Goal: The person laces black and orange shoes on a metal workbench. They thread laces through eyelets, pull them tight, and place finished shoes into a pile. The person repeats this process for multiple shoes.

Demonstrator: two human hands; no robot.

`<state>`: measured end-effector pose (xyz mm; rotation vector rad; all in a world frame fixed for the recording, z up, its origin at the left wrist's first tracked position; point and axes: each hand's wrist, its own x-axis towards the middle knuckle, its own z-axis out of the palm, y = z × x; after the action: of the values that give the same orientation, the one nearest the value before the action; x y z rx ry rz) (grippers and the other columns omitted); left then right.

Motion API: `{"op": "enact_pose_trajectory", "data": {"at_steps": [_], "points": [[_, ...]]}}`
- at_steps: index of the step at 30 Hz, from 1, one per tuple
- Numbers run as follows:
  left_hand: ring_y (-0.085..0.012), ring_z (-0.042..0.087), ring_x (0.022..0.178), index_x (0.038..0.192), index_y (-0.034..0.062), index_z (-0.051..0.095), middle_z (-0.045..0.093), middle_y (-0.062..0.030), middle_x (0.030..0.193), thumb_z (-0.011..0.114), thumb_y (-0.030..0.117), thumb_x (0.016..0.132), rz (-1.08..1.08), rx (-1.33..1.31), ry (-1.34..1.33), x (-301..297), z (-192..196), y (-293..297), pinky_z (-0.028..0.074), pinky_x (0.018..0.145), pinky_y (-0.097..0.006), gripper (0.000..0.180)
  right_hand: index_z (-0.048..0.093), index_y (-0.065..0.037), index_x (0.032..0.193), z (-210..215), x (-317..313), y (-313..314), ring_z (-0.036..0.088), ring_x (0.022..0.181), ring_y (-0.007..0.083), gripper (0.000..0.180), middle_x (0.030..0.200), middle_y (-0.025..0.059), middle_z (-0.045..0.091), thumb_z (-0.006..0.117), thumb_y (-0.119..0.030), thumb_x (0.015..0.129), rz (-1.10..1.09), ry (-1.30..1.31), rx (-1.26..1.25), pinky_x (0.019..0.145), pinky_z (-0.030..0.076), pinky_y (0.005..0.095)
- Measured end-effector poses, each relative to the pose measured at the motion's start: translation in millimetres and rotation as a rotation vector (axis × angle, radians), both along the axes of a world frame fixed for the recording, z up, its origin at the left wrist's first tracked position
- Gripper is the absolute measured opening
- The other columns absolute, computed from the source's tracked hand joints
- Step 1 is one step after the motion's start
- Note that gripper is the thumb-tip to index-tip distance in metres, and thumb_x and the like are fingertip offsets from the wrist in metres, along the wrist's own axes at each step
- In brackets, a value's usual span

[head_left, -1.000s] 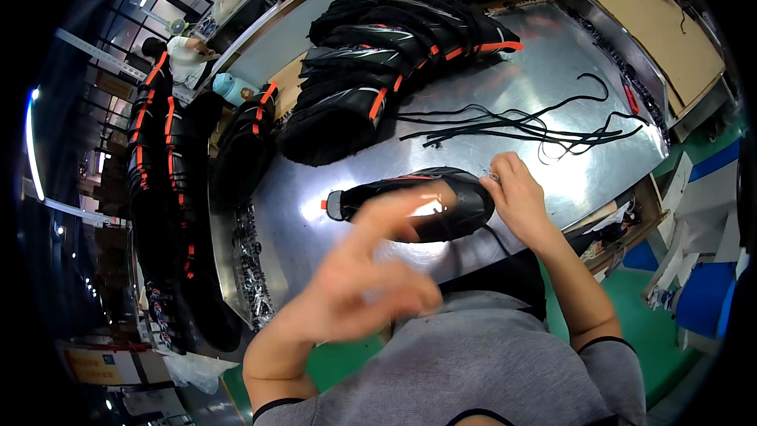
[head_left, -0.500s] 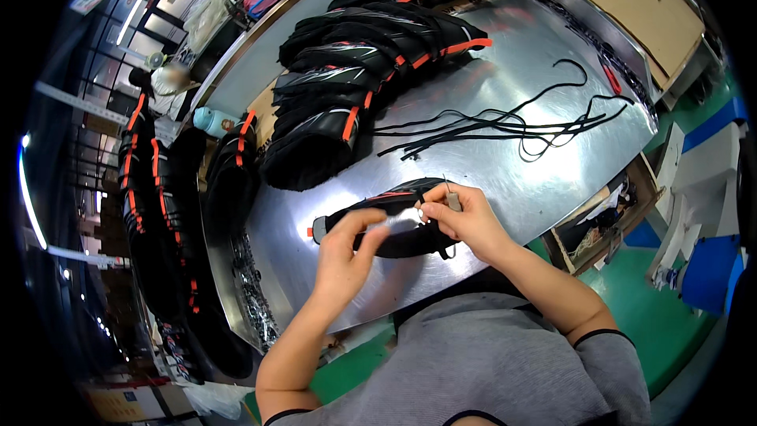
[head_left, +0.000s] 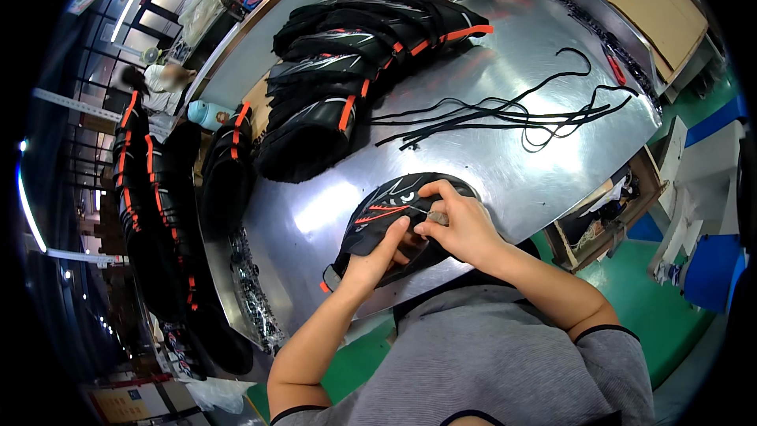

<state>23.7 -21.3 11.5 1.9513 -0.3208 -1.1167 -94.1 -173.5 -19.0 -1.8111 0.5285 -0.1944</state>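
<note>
Hands meet over a black shoe upper (head_left: 386, 217) with orange and white markings, which lies at the near edge of the shiny metal table (head_left: 505, 158), right in front of your chest. Your left hand (head_left: 377, 256) is closed on the upper's near side, thumb laid on top and fingers curled under its edge. Your right hand (head_left: 457, 225) rests on the upper's right part with its fingers pinched together on something small and pale; you cannot tell from this view what it is. The two hands are just beside each other, nearly touching.

Farther back on the table, a bundle of black laces (head_left: 505, 114) sprawls loosely, well apart from your hands. Behind and left of them, a row of black shoe uppers with orange trim (head_left: 355, 63) is stacked overlapping. More black and orange uppers (head_left: 150, 189) hang or lie along the table's left side. A wooden bench (head_left: 646, 8) stands beyond the table's far right edge, and another person (head_left: 169, 79) is at work in the far left background.
</note>
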Motion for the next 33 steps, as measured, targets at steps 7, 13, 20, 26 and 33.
{"op": "enact_pose_trajectory", "data": {"at_steps": [7,13,20,26,33], "points": [[-0.0087,0.060,0.062,0.096,0.0038,0.070,0.065,-0.0011,0.073,0.071,0.028,0.096,0.049,-0.044,-0.125,-6.4,-5.9,8.6,0.050,0.052,-0.024,0.024,0.048,-0.003,0.119,8.6,-18.2,2.8,0.070,0.079,0.0332,0.036,0.085,0.0156,0.069,0.068,-0.020,0.093,0.157,-0.165,0.047,0.071,0.052,0.0431],[-0.0071,0.059,0.063,0.096,0.0034,0.069,0.064,0.0005,0.075,0.074,0.026,0.094,0.060,-0.033,-0.195,-17.8,-2.7,13.1,0.049,0.052,-0.023,0.024,0.061,-0.005,0.100,17.0,-27.9,-8.6,0.069,0.077,0.0341,0.015,0.084,0.0126,0.071,0.065,-0.018,0.095,0.144,-0.220,-0.314,0.066,0.052,0.0443],[-0.0093,0.059,0.059,0.096,0.0015,0.068,0.065,-0.0032,0.073,0.068,0.023,0.098,0.010,-0.113,-0.301,-22.7,-7.3,18.6,0.048,0.052,-0.025,0.022,0.063,-0.002,0.092,18.1,-12.9,-7.6,0.071,0.066,0.0325,0.016,0.071,0.0147,0.070,0.071,-0.013,0.084,0.249,-0.108,-0.525,0.058,0.053,0.0409],[-0.0106,0.060,0.060,0.095,-0.0024,0.066,0.067,-0.0052,0.079,0.060,0.012,0.101,-0.085,-0.269,-0.377,-29.1,-10.3,20.0,0.050,0.055,-0.026,0.016,0.049,0.008,0.107,30.3,4.5,9.7,0.070,0.064,0.0319,0.040,0.067,0.0155,0.067,0.069,-0.004,0.074,0.369,-0.018,-0.640,0.056,0.054,0.0381],[-0.0123,0.058,0.055,0.093,-0.0024,0.065,0.066,-0.0066,0.076,0.054,0.014,0.101,0.030,-0.233,-0.111,-13.6,-2.5,24.3,0.045,0.054,-0.027,0.021,0.049,0.010,0.109,35.8,10.3,1.0,0.072,0.066,0.0287,0.047,0.071,0.0140,0.069,0.073,-0.006,0.072,0.441,0.049,-0.689,0.053,0.054,0.0353]]}}
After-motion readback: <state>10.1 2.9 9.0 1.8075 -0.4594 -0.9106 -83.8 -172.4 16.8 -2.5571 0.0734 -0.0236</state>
